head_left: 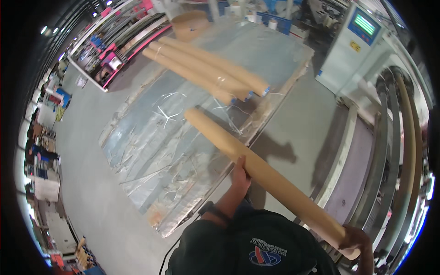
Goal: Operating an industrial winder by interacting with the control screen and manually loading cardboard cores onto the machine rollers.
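A long brown cardboard tube point(284, 185) lies slantwise across my front, its far end over the film-covered platform point(151, 169). My left hand point(240, 173) grips the tube near its middle, thumb up along the side and the other fingers hidden beneath. At the near right end, my right hand point(357, 240) is closed round the tube. Farther back on the platform, a bundle of several similar brown tubes point(197, 64) lies side by side, with blue at their near ends and clear ties around them. Loose white strapping point(167, 117) is scattered on the film.
At the right stands a machine with long rollers point(405, 133) and a pale control cabinet point(350, 50) with a lit screen. A pink-edged rack point(123, 50) is at the back left. Grey floor point(87, 151) runs left of the platform. A round brown container point(190, 25) stands behind.
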Tool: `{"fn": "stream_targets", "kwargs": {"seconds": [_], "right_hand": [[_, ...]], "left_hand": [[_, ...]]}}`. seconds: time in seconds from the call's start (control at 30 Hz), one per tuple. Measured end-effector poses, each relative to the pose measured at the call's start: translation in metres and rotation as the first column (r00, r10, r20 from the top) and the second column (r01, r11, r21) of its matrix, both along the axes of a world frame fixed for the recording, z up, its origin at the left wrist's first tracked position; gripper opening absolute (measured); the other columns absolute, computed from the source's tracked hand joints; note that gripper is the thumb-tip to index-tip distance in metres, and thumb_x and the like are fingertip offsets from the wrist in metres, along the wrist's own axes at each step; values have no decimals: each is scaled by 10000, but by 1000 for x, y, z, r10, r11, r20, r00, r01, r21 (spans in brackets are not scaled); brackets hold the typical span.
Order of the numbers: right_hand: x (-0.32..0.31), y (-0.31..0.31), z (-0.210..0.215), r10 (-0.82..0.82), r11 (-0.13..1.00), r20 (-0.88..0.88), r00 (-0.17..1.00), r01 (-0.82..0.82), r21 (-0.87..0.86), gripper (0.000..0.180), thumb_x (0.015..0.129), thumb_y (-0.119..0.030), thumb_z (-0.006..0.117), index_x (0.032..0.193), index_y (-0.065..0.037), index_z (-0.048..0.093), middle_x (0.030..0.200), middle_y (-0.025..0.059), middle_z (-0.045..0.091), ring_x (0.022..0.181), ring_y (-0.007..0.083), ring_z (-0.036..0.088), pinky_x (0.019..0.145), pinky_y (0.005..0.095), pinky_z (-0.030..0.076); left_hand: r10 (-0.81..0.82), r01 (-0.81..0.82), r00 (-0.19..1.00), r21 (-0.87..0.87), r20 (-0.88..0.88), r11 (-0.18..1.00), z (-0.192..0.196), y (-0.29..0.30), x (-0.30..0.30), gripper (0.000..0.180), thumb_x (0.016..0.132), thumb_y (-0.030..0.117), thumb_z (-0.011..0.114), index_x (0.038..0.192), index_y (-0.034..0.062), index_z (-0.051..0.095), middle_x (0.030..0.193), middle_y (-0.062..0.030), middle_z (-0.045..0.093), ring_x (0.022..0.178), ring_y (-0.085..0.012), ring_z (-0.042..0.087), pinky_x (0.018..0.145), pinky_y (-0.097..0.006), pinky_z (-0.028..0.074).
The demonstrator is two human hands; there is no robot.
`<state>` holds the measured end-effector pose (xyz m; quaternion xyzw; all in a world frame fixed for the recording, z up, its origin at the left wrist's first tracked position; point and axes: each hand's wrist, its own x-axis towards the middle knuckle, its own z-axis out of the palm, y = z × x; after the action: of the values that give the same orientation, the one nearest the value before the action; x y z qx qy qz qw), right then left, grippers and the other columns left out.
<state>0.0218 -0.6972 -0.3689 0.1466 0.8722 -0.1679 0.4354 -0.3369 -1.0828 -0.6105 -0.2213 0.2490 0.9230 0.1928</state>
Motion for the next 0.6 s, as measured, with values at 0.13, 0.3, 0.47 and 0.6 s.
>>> {"fn": "stream_targets", "kwargs": {"seconds": [0.13,0.3,0.47,0.6], "right_hand": [[9,-89,-27,-446,817,-129,886,344,-463,926,621,-310,896,1400,-79,450,1256,187,624,1195,336,592,1009,417,480],[109,-114,-116,-600,758,-224,768,457,-465,908,622,-285,904,1394,-121,455,1256,168,628,1199,308,589,997,406,480],[136,-121,-44,-772,557,-115,625,579,-596,820,668,-234,855,1379,-121,464,1223,114,639,1170,233,589,1003,367,453],[209,-139,-49,-887,444,-166,430,696,-564,841,659,-271,853,1390,-121,465,1261,122,622,1209,269,570,1031,389,447]], "left_hand": [[-225,225,974,-29,9,974,29,42,66,378,984,338,534,1261,80,537,1162,-73,621,1083,-238,604,960,-406,488],[-515,507,857,-193,13,840,30,105,126,415,971,304,537,1315,72,513,1260,-102,575,1173,-260,568,1034,-449,456],[-590,551,785,-222,-189,804,99,158,125,545,999,474,482,1369,75,462,1288,-93,575,1194,-277,561,1036,-480,451],[-744,717,619,-207,-252,666,95,244,166,545,1002,463,486,1403,98,433,1340,-77,543,1222,-281,537,1019,-477,462]]}}
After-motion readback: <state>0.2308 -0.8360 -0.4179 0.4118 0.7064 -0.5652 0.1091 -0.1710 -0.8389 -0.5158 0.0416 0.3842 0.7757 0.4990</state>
